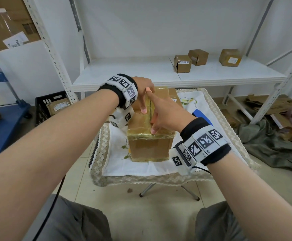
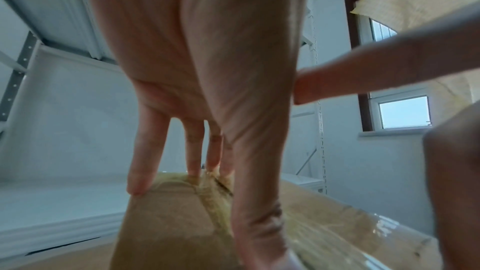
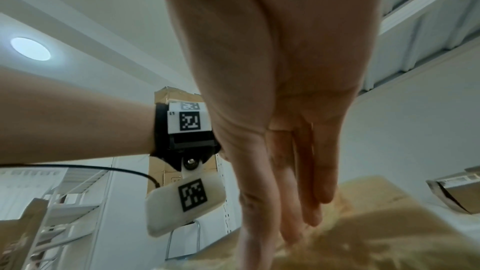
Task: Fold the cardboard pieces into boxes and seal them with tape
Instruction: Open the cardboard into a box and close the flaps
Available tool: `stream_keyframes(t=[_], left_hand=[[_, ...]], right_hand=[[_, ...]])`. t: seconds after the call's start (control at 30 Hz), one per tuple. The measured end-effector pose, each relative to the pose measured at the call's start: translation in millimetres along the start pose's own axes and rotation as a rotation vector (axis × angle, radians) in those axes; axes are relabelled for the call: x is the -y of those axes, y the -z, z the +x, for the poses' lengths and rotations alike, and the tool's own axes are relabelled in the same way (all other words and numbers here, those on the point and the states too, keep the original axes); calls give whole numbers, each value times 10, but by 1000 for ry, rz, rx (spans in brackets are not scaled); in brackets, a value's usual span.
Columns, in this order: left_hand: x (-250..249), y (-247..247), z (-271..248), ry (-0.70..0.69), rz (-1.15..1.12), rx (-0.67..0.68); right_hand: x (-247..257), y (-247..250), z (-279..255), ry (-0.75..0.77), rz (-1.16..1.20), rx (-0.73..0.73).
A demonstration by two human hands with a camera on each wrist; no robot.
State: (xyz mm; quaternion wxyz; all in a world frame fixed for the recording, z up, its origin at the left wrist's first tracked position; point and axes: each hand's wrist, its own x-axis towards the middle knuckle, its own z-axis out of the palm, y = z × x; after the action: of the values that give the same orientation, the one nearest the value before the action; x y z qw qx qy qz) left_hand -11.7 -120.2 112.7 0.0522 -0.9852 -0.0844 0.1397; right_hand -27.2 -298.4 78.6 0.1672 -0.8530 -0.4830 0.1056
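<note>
A closed cardboard box (image 1: 150,146) stands on the small cloth-covered table (image 1: 141,178). Yellowish clear tape (image 1: 149,134) runs along its top seam and over the front top edge. My left hand (image 1: 142,89) lies over the far left of the top, fingers straight down at the far edge and thumb pressing the lid. My right hand (image 1: 166,112) rests on the top, index finger stretched along the seam and thumb near the front edge. The left wrist view shows my left hand (image 2: 207,89) with its fingertips on the box (image 2: 168,223). In the right wrist view my right hand (image 3: 285,110) lies flat on the box (image 3: 376,233).
Behind the table a white shelf (image 1: 141,72) carries three small cardboard boxes (image 1: 182,63). A black crate (image 1: 49,105) and a blue cart (image 1: 2,126) stand at the left. Flat cardboard (image 1: 281,105) and a grey cloth (image 1: 267,141) lie on the floor at right. A blue item (image 1: 201,115) lies beside the box.
</note>
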Motion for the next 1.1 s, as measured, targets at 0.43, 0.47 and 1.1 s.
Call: stream_keyframes(t=[0.43,0.47,1.1], left_hand=[[26,46,110,7,-44,-57],[3,30,127,9,-33,-69],[19,-38,25,90,-137,-125]], right_hand=[[-201,66,14,103,116,15],[-198,63,23,92,116,12],[-176,-6,52,69,67,-58]])
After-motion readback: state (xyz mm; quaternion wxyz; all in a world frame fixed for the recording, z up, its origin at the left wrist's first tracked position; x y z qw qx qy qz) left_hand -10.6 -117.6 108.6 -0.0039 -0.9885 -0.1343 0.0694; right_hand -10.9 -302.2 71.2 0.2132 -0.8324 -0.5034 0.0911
